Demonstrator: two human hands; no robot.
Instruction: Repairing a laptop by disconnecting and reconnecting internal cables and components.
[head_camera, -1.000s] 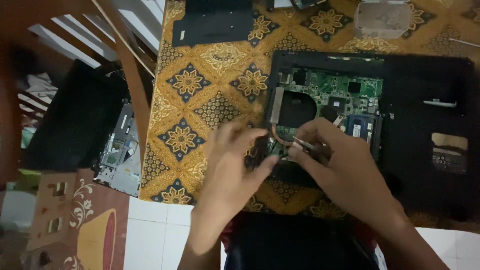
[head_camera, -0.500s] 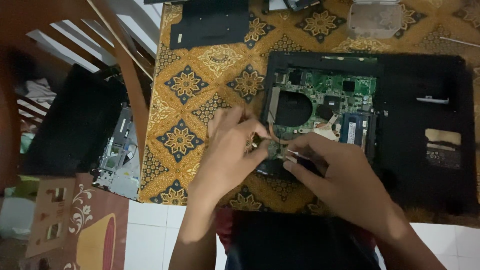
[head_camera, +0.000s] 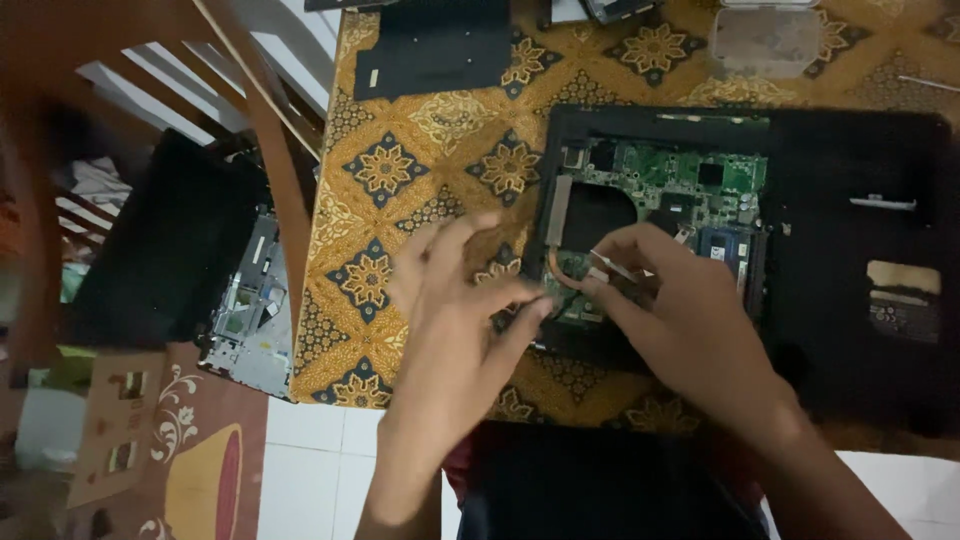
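In the head view, we take the opened laptop base (head_camera: 740, 250) as our landmark: it lies on the patterned cloth (head_camera: 440, 190) covering the tabletop, its green circuit board (head_camera: 690, 185) exposed. Our left hand (head_camera: 455, 320) reaches in from the laptop's left side, fingers spread and loose, fingertips touching the board's lower left corner without clasping anything we can make out. Our right hand (head_camera: 690, 320) rests over the lower middle of the board, thumb and forefinger pinched on a thin silvery tool (head_camera: 615, 265), whose tip points towards the curved copper pipe (head_camera: 560, 275) beside the round black cut-out. Above and left of the laptop lies a black cover panel (head_camera: 440, 45); straight above it sits a clear plastic box (head_camera: 765, 40). Well to the laptop's left, off the tabletop, a second stripped chassis (head_camera: 245, 310) rests below.

We judge the work to be loosening or prying the part around that copper pipe. The next move calls for a steady tool tip and the left fingers bracing the board.
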